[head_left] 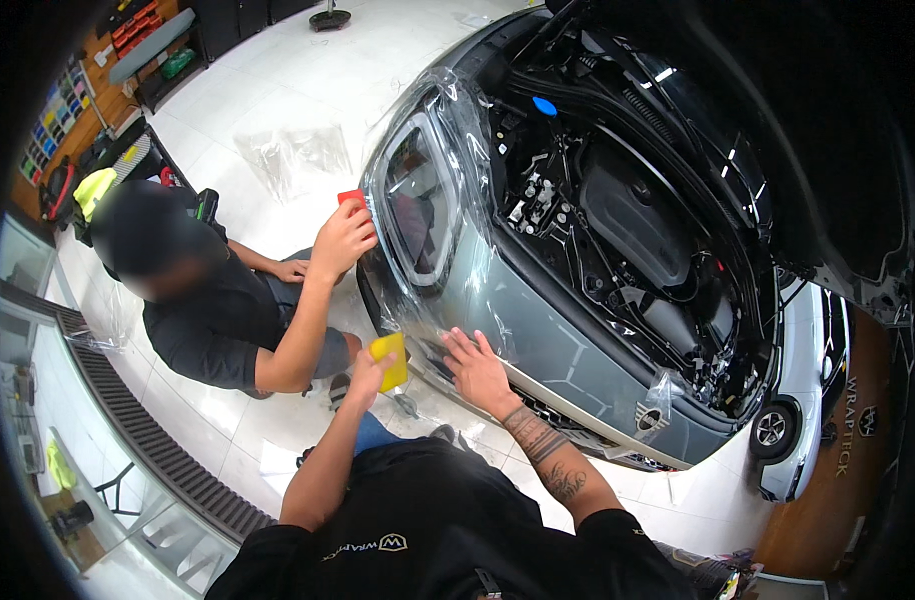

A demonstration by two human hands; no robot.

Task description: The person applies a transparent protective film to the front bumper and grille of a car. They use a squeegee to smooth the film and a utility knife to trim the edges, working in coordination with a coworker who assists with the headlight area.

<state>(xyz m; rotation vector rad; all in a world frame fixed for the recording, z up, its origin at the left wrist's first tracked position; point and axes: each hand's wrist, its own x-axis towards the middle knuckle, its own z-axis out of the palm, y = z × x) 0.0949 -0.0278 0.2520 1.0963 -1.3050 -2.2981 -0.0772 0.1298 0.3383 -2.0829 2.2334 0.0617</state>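
Note:
My left hand grips a yellow squeegee, held close to the car's front bumper. My right hand lies spread on the clear film over the grey car's front, below the headlight. The film is loose and wrinkled around the headlight and along the fender. On the far side of my left hand, a co-worker's hand presses a red squeegee near the headlight's outer edge.
The co-worker in black crouches at the left. Above the engine bay stands the raised hood. A clear film sheet lies on the white floor. A floor drain grate runs at left; a white car is parked at right.

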